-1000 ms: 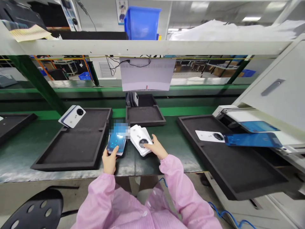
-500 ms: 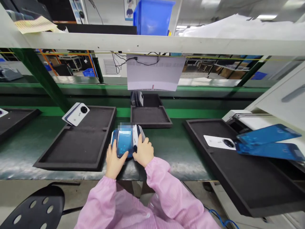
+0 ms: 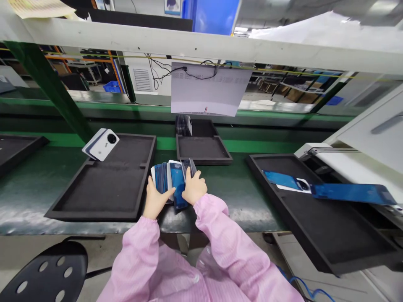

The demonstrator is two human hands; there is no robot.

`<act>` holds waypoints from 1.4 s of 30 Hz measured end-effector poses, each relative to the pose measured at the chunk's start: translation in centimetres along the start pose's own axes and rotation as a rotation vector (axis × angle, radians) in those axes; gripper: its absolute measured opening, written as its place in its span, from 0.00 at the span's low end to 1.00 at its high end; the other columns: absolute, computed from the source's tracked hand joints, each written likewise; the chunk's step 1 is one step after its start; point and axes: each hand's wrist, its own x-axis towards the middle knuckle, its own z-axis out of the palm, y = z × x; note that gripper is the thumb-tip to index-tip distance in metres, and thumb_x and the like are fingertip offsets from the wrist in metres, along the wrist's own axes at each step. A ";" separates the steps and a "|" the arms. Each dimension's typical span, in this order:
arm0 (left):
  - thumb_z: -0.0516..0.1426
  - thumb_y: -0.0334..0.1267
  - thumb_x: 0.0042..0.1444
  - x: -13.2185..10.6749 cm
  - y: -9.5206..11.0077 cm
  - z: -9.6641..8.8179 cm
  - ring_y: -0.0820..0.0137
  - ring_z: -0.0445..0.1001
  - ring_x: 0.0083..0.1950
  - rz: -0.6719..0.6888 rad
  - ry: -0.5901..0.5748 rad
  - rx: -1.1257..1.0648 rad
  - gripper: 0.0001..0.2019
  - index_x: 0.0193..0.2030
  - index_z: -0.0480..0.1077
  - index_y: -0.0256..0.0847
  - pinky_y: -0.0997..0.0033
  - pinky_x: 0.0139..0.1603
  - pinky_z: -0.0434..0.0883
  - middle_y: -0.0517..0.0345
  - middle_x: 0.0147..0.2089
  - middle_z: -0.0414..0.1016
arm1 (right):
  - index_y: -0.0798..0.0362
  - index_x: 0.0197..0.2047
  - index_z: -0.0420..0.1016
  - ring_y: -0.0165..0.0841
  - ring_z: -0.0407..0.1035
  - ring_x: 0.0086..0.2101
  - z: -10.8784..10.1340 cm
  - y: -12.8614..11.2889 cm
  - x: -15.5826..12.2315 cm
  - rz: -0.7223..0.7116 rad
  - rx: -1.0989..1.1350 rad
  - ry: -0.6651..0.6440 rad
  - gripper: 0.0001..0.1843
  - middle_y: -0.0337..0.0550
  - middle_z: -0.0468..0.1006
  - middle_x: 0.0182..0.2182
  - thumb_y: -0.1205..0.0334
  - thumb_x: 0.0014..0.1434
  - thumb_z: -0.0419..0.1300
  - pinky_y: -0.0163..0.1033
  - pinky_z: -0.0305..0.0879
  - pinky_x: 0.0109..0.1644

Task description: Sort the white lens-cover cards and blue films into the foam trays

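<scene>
Both my hands hold one stack of phone back covers (image 3: 172,180) standing on edge on the green bench. My left hand (image 3: 155,199) grips the stack's left side, thumb pressed on a blue-filmed cover. My right hand (image 3: 194,188) closes on the right side, fingers over the top edges. The covers are white with blue protective film. Pink sleeves cover both my arms.
A large black tray (image 3: 103,184) lies at left, with white covers (image 3: 101,144) leaning on its far corner. A small black tray (image 3: 203,147) sits behind. At right, a long black tray (image 3: 315,218) holds a white cover and blue film sheets (image 3: 349,193). A black stool (image 3: 44,277) is lower left.
My right hand gathered the fanned white covers against the blue-filmed ones in my left hand, and the joined stack now stands on edge. The blue film sheet at right dropped lower.
</scene>
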 end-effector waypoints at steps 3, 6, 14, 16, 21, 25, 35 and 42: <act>0.62 0.44 0.41 0.4 1.2 1.1 0.50 0.61 0.61 0.065 -0.054 0.098 0.52 0.68 0.37 0.33 0.54 0.57 0.60 0.35 0.62 0.58 | 0.54 0.67 0.38 0.53 0.63 0.48 0.2 -0.1 -0.1 -0.021 0.023 0.014 0.50 0.68 0.47 0.61 0.58 0.47 0.61 0.51 0.64 0.42; 0.58 0.37 0.42 0.2 2.7 2.7 0.48 0.61 0.60 0.254 -0.052 0.384 0.47 0.67 0.39 0.29 0.53 0.55 0.60 0.32 0.62 0.57 | 0.56 0.67 0.38 0.52 0.64 0.49 0.1 1.1 -0.1 -0.069 0.040 0.016 0.47 0.68 0.48 0.61 0.57 0.50 0.59 0.50 0.63 0.45; 0.54 0.44 0.48 1.5 4.4 3.4 0.40 0.59 0.59 0.161 -0.154 0.714 0.43 0.67 0.40 0.29 0.48 0.51 0.62 0.28 0.65 0.50 | 0.61 0.66 0.40 0.57 0.60 0.54 1.0 5.0 -0.2 -0.248 0.263 0.013 0.49 0.71 0.42 0.62 0.53 0.48 0.59 0.52 0.59 0.52; 0.55 0.45 0.46 2.1 4.3 2.7 0.41 0.61 0.58 0.116 -0.170 0.711 0.45 0.67 0.40 0.26 0.51 0.50 0.63 0.24 0.62 0.53 | 0.59 0.65 0.42 0.55 0.56 0.57 1.8 4.8 -0.4 -0.322 0.340 0.083 0.46 0.69 0.43 0.63 0.55 0.48 0.58 0.51 0.58 0.55; 0.56 0.45 0.46 1.6 3.5 0.9 0.49 0.71 0.51 0.095 -0.189 0.684 0.45 0.67 0.40 0.31 0.58 0.47 0.67 0.29 0.59 0.55 | 0.56 0.65 0.43 0.53 0.59 0.56 3.4 3.1 -0.9 -0.398 0.478 0.156 0.47 0.64 0.46 0.62 0.56 0.46 0.60 0.51 0.61 0.53; 0.51 0.44 0.52 1.1 2.7 -0.6 0.49 0.73 0.49 0.063 -0.105 0.674 0.38 0.67 0.42 0.35 0.55 0.46 0.68 0.31 0.58 0.56 | 0.54 0.65 0.45 0.52 0.60 0.55 3.9 1.1 -0.5 -0.470 0.506 0.170 0.46 0.62 0.48 0.63 0.54 0.46 0.59 0.52 0.63 0.52; 0.48 0.51 0.57 2.0 1.9 -1.5 0.47 0.72 0.50 0.150 -0.096 0.651 0.35 0.67 0.45 0.37 0.52 0.47 0.68 0.31 0.59 0.58 | 0.56 0.64 0.49 0.51 0.59 0.56 4.3 0.5 -0.1 -0.514 0.515 0.177 0.46 0.62 0.49 0.63 0.52 0.45 0.61 0.51 0.63 0.54; 0.47 0.53 0.58 2.1 -0.5 -1.1 0.48 0.54 0.65 0.325 0.071 0.474 0.35 0.65 0.48 0.29 0.49 0.59 0.59 0.28 0.66 0.48 | 0.57 0.66 0.41 0.54 0.50 0.61 4.2 0.5 0.0 -0.455 0.536 0.126 0.50 0.65 0.44 0.64 0.43 0.48 0.59 0.55 0.57 0.57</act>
